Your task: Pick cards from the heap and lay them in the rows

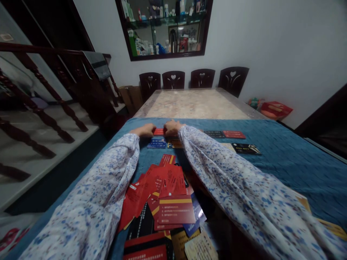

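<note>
A red card (158, 132) lies at the far part of the blue cloth (206, 173), between my two hands. My left hand (145, 130) is closed at the card's left edge, with its fingers curled. On the opposite edge my right hand (172, 128) has its fingers bent down, partly hiding the card. Just nearer to me are a blue card (156, 143) and a gold card (175, 144), the latter partly covered by my right sleeve. A heap of loose cards (169, 180), mostly red, spreads between my forearms.
To the right in the rows lie a dark card (214, 134), a red card (234, 134) and a black card (246, 148). Beyond the cloth is the bare stone-patterned tabletop (203, 103). Several dark chairs (202, 78) line the wall. A wooden railing (40, 86) runs along the left.
</note>
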A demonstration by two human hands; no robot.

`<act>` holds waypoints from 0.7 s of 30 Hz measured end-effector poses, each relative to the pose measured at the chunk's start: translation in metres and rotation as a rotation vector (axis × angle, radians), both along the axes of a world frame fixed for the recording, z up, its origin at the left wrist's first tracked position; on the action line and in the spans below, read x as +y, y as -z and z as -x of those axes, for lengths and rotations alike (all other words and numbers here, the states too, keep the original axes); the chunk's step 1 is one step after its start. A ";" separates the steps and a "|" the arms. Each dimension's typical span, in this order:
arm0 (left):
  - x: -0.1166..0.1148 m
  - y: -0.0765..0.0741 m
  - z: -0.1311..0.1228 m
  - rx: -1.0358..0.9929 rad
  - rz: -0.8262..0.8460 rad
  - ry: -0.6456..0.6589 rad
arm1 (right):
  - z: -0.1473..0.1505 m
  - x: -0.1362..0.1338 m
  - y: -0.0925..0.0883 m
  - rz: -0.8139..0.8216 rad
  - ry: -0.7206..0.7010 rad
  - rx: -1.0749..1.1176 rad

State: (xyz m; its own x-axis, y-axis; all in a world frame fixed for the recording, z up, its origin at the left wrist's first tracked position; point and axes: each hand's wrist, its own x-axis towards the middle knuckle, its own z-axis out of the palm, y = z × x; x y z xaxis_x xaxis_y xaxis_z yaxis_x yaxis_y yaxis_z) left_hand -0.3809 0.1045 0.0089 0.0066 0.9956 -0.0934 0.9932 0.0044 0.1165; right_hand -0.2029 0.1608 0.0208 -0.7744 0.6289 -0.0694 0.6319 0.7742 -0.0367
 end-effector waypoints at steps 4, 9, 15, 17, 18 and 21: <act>0.004 0.003 -0.002 -0.015 0.017 -0.023 | 0.005 -0.001 0.002 0.002 0.034 -0.001; 0.000 0.005 -0.005 0.042 0.002 0.013 | 0.007 -0.003 -0.003 0.029 0.071 -0.011; -0.001 0.006 -0.002 0.045 -0.012 -0.016 | 0.004 -0.006 -0.005 0.036 0.087 0.010; -0.001 0.006 -0.002 0.022 0.001 -0.015 | 0.003 -0.006 -0.004 0.035 0.085 0.011; -0.001 0.006 -0.002 0.023 0.007 -0.011 | 0.003 -0.006 -0.004 0.035 0.082 0.010; -0.003 0.005 -0.006 0.075 0.015 -0.005 | 0.003 -0.005 -0.003 0.035 0.071 0.000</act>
State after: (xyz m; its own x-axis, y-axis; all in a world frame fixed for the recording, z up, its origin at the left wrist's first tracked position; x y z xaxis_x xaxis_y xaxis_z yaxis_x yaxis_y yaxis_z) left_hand -0.3752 0.1014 0.0040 -0.0063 0.9941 -0.1080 0.9991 0.0109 0.0417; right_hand -0.2057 0.1556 0.0238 -0.7282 0.6792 -0.0919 0.6850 0.7259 -0.0630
